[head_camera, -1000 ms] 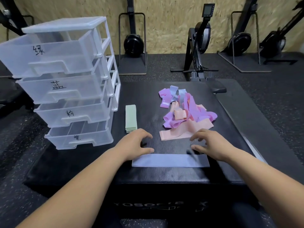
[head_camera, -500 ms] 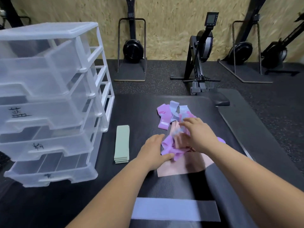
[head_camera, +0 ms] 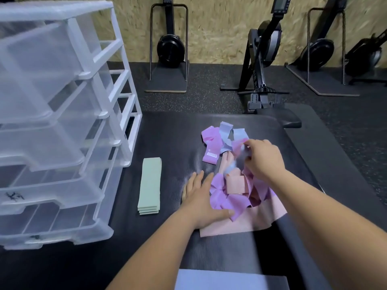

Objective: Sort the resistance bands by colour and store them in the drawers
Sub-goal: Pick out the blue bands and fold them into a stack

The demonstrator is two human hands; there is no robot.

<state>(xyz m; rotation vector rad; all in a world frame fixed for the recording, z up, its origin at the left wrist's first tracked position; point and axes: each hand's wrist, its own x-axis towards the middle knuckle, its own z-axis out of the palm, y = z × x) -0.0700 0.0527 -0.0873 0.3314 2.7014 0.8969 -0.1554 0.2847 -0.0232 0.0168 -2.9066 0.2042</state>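
My left hand [head_camera: 199, 199] lies flat on the black mat [head_camera: 171, 139] with straight fingers. Its thumb touches the pile of bands [head_camera: 234, 197] in the middle of the picture. My right hand [head_camera: 265, 159] is over the pile, and its curled fingers pinch a blurry blue band [head_camera: 231, 169]. The green stack [head_camera: 149, 185] lies left of the pile. The drawers [head_camera: 62, 122] stand at the left. A flat blue band [head_camera: 226, 279] lies at the bottom edge.
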